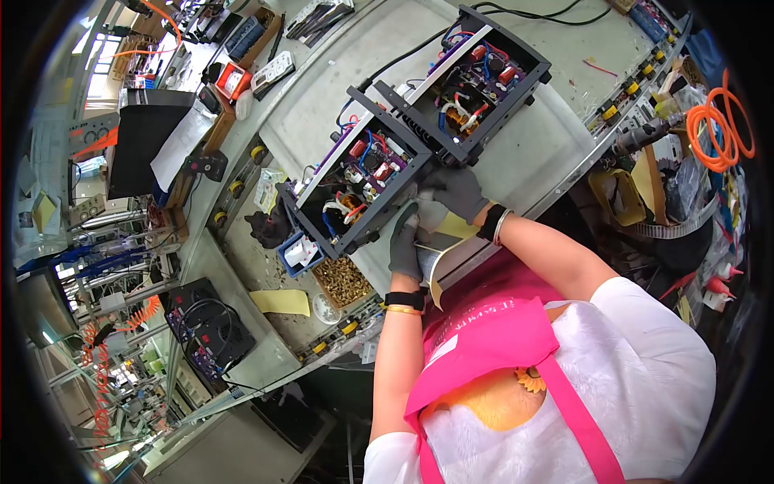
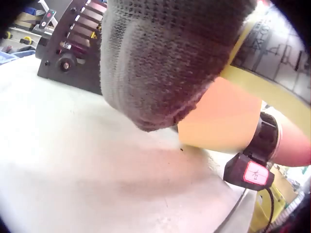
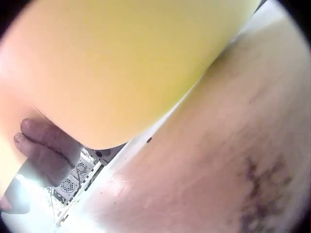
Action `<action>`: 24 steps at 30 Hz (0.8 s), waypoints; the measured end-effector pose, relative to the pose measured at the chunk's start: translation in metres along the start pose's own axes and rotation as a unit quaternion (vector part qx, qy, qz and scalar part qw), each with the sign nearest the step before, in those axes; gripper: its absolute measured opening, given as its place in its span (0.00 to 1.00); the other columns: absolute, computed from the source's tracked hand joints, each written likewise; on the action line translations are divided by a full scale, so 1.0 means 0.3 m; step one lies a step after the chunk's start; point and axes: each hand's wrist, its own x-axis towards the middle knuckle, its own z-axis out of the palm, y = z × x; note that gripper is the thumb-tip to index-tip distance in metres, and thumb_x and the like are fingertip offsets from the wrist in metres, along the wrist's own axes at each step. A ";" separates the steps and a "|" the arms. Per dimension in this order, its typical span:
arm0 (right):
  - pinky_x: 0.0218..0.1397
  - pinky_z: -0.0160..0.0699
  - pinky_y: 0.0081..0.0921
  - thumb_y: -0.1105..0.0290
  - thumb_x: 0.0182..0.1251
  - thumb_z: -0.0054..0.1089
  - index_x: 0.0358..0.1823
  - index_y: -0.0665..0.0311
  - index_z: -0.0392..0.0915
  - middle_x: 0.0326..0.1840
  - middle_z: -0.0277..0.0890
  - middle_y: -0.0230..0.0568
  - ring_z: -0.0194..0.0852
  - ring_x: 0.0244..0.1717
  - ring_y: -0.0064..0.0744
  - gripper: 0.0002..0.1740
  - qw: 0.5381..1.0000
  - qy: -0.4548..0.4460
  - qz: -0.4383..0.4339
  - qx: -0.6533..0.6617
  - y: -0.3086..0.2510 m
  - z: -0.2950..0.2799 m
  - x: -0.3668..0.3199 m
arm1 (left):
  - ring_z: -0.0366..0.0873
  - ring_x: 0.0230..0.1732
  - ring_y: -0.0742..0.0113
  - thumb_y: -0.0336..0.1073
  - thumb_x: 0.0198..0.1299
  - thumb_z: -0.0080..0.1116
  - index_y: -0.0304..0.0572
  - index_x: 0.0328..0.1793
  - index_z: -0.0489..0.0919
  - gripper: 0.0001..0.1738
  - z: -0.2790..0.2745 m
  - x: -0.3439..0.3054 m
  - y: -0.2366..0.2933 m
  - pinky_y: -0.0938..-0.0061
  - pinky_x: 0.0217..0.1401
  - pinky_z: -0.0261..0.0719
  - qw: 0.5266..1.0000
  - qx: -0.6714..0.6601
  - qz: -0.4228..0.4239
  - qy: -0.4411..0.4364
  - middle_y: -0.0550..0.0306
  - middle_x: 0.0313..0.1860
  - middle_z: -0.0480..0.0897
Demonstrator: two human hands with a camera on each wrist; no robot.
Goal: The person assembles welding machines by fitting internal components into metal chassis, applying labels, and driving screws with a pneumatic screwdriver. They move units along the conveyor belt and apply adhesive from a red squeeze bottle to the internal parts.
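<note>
Two open black chassis with wired boards stand on the pale table (image 1: 532,153): one near (image 1: 359,181), one farther (image 1: 472,81). My grey-gloved right hand (image 1: 455,192) grips the top of a yellow sheet (image 1: 453,228) just beside the near chassis. My gloved left hand (image 1: 405,242) lies with straight fingers along the sheet's left edge, tips by the chassis corner. The left wrist view shows the left hand's glove (image 2: 165,63) over the yellow sheet (image 2: 218,126), with the chassis (image 2: 73,43) behind. The sheet (image 3: 121,63) fills the right wrist view, gloved fingers (image 3: 46,150) curled under it.
A tray of brass screws (image 1: 343,281) and a small blue bin (image 1: 300,252) sit left of the near chassis. A yellow paper (image 1: 282,301) lies below them. An orange coiled hose (image 1: 721,121) hangs at the right. Cluttered benches run along the left.
</note>
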 end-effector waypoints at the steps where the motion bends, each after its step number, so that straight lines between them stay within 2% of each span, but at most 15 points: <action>1: 0.41 0.78 0.28 0.66 0.52 0.66 0.38 0.59 0.82 0.33 0.82 0.38 0.81 0.35 0.35 0.12 1.000 -0.008 -0.005 0.013 -0.002 -0.004 0.000 | 0.67 0.27 0.76 0.46 0.63 0.54 0.43 0.60 0.75 0.23 0.005 0.009 -0.004 0.84 0.31 0.65 1.000 -0.009 0.012 -0.001 0.65 0.24 0.70; 3: 0.42 0.78 0.27 0.66 0.52 0.66 0.41 0.60 0.82 0.34 0.82 0.39 0.81 0.36 0.34 0.14 0.999 -0.024 -0.017 0.038 -0.006 -0.014 0.002 | 0.67 0.28 0.76 0.45 0.63 0.54 0.43 0.60 0.74 0.23 0.015 0.025 -0.015 0.83 0.31 0.66 0.999 -0.028 0.037 -0.003 0.66 0.25 0.70; 6: 0.39 0.76 0.34 0.62 0.51 0.65 0.34 0.55 0.82 0.32 0.81 0.39 0.79 0.33 0.42 0.10 0.997 0.012 -0.047 0.059 -0.011 -0.006 0.006 | 0.67 0.29 0.76 0.44 0.63 0.53 0.43 0.61 0.73 0.23 0.021 0.030 -0.018 0.83 0.33 0.66 0.999 -0.027 0.040 -0.015 0.65 0.25 0.70; 9: 0.41 0.76 0.35 0.59 0.52 0.66 0.35 0.56 0.82 0.33 0.81 0.42 0.79 0.35 0.44 0.12 0.994 -0.030 0.027 0.104 -0.050 -0.025 -0.001 | 0.67 0.27 0.76 0.43 0.62 0.53 0.42 0.62 0.72 0.23 0.022 0.029 -0.022 0.83 0.32 0.66 0.999 -0.030 0.033 -0.018 0.64 0.24 0.70; 12: 0.41 0.76 0.36 0.57 0.51 0.66 0.36 0.58 0.82 0.34 0.81 0.44 0.79 0.36 0.45 0.15 0.995 -0.047 0.057 0.064 -0.069 -0.016 0.008 | 0.70 0.28 0.76 0.39 0.63 0.54 0.39 0.61 0.74 0.22 0.003 0.028 -0.034 0.82 0.35 0.69 0.999 -0.043 0.008 -0.006 0.62 0.27 0.75; 15: 0.41 0.77 0.36 0.57 0.52 0.65 0.36 0.60 0.82 0.34 0.81 0.44 0.79 0.37 0.45 0.16 0.995 -0.033 0.085 0.031 -0.057 0.014 0.019 | 0.67 0.24 0.76 0.39 0.63 0.53 0.42 0.56 0.76 0.17 0.008 -0.003 -0.017 0.84 0.28 0.65 0.998 -0.046 0.010 0.033 0.64 0.22 0.70; 18: 0.40 0.76 0.34 0.61 0.53 0.64 0.35 0.61 0.82 0.32 0.81 0.44 0.79 0.37 0.45 0.12 0.995 -0.060 0.068 0.046 -0.052 0.018 -0.001 | 0.69 0.25 0.76 0.42 0.63 0.55 0.39 0.55 0.78 0.19 -0.017 -0.034 -0.015 0.82 0.29 0.65 0.999 -0.003 0.032 0.041 0.63 0.21 0.73; 21: 0.38 0.75 0.31 0.66 0.53 0.65 0.34 0.62 0.81 0.29 0.80 0.42 0.79 0.34 0.41 0.10 0.990 -0.098 -0.024 0.103 -0.144 -0.082 -0.018 | 0.68 0.23 0.77 0.43 0.64 0.55 0.39 0.54 0.78 0.19 -0.023 -0.094 0.008 0.81 0.27 0.64 0.996 0.034 0.031 0.076 0.63 0.19 0.73; 22: 0.35 0.74 0.24 0.70 0.54 0.66 0.34 0.65 0.81 0.25 0.78 0.36 0.76 0.29 0.29 0.08 0.974 -0.101 0.027 0.202 -0.164 -0.110 -0.033 | 0.68 0.22 0.76 0.47 0.66 0.52 0.38 0.49 0.79 0.19 -0.025 -0.112 0.007 0.80 0.27 0.65 0.992 0.062 0.066 0.084 0.63 0.20 0.74; 24: 0.34 0.72 0.21 0.70 0.57 0.65 0.34 0.66 0.81 0.25 0.77 0.32 0.73 0.29 0.21 0.07 0.935 -0.194 0.133 0.265 -0.195 -0.182 -0.025 | 0.69 0.22 0.75 0.50 0.66 0.50 0.39 0.44 0.78 0.20 -0.044 -0.140 0.000 0.79 0.27 0.66 0.995 0.065 0.070 0.026 0.62 0.20 0.74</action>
